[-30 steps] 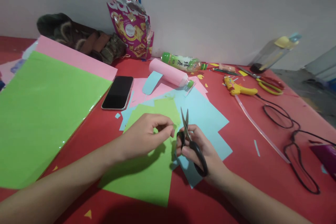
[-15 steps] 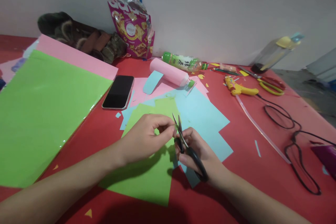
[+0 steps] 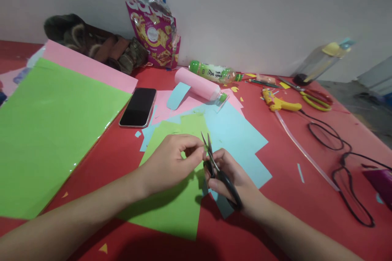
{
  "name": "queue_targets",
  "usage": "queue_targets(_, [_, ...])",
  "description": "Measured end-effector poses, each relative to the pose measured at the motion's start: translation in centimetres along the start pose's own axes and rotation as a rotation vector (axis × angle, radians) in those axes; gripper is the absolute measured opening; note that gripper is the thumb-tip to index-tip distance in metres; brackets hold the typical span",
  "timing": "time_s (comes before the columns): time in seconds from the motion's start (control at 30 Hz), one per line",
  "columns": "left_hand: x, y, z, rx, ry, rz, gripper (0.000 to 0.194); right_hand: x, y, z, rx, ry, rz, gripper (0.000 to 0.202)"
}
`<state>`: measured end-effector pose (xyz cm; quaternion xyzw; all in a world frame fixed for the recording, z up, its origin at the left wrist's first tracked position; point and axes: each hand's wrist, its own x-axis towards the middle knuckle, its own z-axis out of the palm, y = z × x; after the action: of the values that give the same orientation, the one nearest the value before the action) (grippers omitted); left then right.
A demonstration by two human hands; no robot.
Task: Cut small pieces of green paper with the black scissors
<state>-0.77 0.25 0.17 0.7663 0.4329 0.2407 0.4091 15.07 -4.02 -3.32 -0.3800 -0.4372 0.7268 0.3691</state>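
Black-handled scissors (image 3: 226, 183) are in my right hand (image 3: 234, 171), with their blades slightly parted and pointing up and away from me. Beside the blades, my left hand (image 3: 180, 155) is closed in a pinch; whatever its fingertips hold is too small to make out, though a bit of green shows near the blades. Both hands are above a sheet of green paper (image 3: 171, 220). Overlapping light-blue paper (image 3: 239, 130) extends out behind and to the right of it. Farther back lies a bottle wrapped in pink paper (image 3: 196, 83) with a blue paper strip (image 3: 178, 96) on it.
To the left are a phone (image 3: 138, 108) and a large green sheet (image 3: 58, 130). A tea bottle (image 3: 214, 72) and a snack bag (image 3: 156, 34) are near the wall. On the right are a yellow glue gun (image 3: 281, 102) with its cord, larger scissors (image 3: 315, 100) and a tilted-looking water bottle (image 3: 318, 63).
My left hand and forearm have shifted very slightly. The scissors and my right hand look the same, and nothing else has visibly moved.
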Motion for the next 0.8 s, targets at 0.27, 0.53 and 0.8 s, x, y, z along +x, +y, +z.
queue_targets(0.27, [0.2,0.1,-0.3,0.086,-0.035,0.009,0.022,0.0,-0.2,0.0,0.014,-0.010,-0.002,0.036])
queue_targets(0.53, [0.3,0.1,-0.9,0.135,-0.091,0.008,0.022,0.0,-0.2,0.1,0.009,-0.017,-0.003,0.034])
queue_targets(0.8, [0.5,0.3,-1.5,0.130,-0.153,-0.003,0.022,0.0,-0.2,0.0,-0.022,-0.045,0.015,0.035])
